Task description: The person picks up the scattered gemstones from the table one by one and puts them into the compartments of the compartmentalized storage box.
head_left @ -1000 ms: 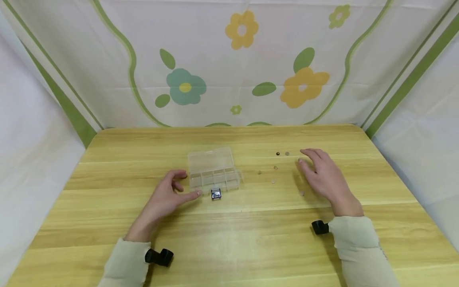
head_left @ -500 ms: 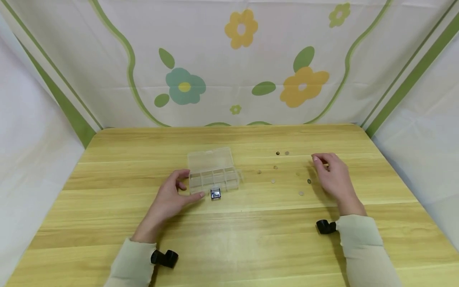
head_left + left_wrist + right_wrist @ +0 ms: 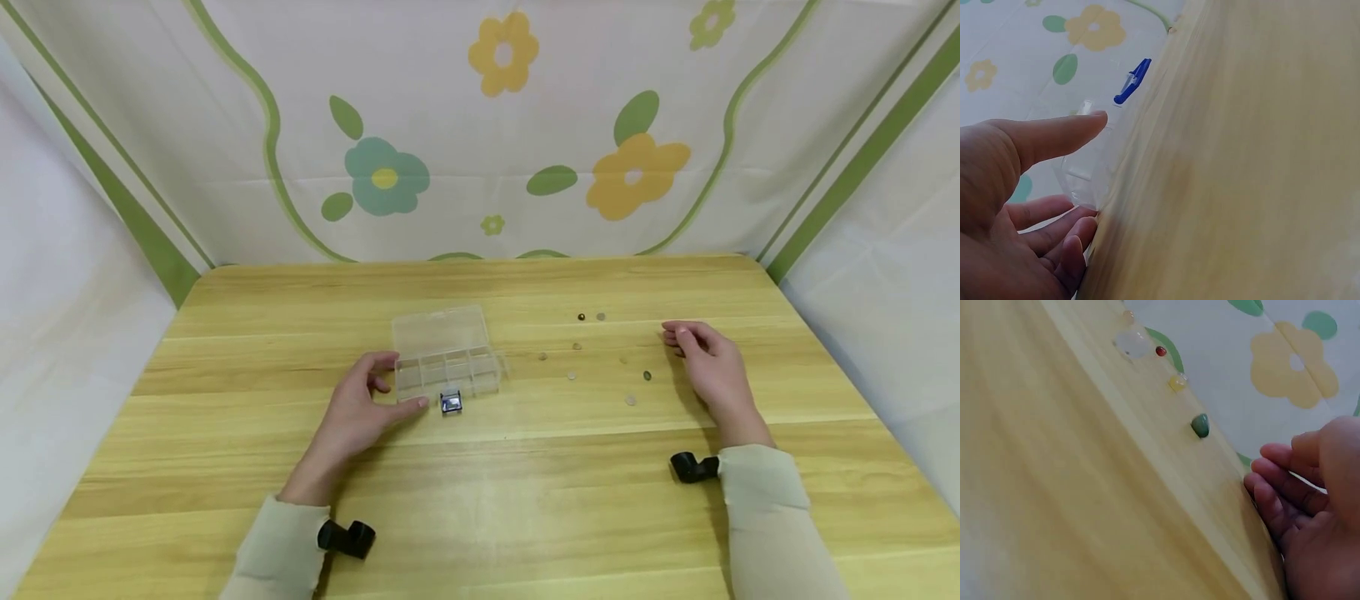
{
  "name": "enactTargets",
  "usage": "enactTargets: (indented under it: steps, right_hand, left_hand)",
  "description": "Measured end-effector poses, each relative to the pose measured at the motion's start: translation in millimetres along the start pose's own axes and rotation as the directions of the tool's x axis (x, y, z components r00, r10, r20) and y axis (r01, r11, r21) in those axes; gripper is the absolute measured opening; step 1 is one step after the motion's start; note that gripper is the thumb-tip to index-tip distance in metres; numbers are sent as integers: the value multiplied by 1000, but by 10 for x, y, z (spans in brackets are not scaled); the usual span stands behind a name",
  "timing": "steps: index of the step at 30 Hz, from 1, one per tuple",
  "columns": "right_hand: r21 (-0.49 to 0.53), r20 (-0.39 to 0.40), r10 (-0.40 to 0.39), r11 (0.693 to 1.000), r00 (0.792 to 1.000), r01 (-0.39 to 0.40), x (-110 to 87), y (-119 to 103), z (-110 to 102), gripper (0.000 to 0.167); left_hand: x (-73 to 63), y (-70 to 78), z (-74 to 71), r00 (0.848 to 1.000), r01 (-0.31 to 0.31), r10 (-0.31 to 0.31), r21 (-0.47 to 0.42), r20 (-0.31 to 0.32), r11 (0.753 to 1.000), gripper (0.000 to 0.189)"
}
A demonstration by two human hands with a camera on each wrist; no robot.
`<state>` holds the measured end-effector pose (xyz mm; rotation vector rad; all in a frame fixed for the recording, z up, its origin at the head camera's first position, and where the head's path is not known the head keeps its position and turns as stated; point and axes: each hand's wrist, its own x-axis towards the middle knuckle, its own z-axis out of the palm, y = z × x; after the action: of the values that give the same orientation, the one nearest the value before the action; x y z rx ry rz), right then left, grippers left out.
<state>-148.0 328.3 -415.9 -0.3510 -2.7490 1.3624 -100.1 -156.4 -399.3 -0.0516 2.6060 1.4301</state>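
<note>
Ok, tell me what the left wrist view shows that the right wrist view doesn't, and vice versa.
Only the left wrist view shows the left grip, the clear box and a blue clip. Only the right wrist view shows the right grip, a green stone, a yellow stone, a red stone, a whitish stone and a pinkish stone. Both share the wooden table and the flowered cloth.
</note>
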Motion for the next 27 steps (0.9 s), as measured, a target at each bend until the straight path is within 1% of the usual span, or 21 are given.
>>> enactTargets:
  steps: [2, 5, 9, 13, 17, 21, 27]
  right_hand:
    - [29, 4, 6, 1000, 1000, -6, 2, 28, -14, 55]
    - [12, 18, -7, 1000, 1000, 7, -1, 65, -33, 56]
    - [-22, 46, -69, 997, 997, 70, 4, 96, -62, 57]
    - [-33, 95, -124, 991, 988, 128, 5, 108, -98, 51]
    - [-58, 165, -144, 986, 976, 155, -6, 113, -125, 45]
    - [-42, 218, -152, 985, 964, 165, -11, 113, -128, 42]
    - [-64, 245, -156, 982, 957, 176, -7, 105, -118, 37]
  left_hand:
    - [4, -3, -1, 1000, 2, -2, -3, -3, 1000, 79]
    - [14, -11, 0, 1000, -3, 3, -3, -6, 1000, 78]
    - [41, -25, 5, 1000, -17, 17, 8, -15, 1000, 77]
    - [68, -25, 2, 999, -23, 23, 18, -24, 1000, 77]
    - [78, -27, 2, 1000, -19, 20, 25, -23, 999, 77]
    - [74, -30, 6, 1000, -8, 8, 22, -22, 1000, 78]
    - [70, -36, 12, 1000, -1, 1, 15, -23, 1000, 78]
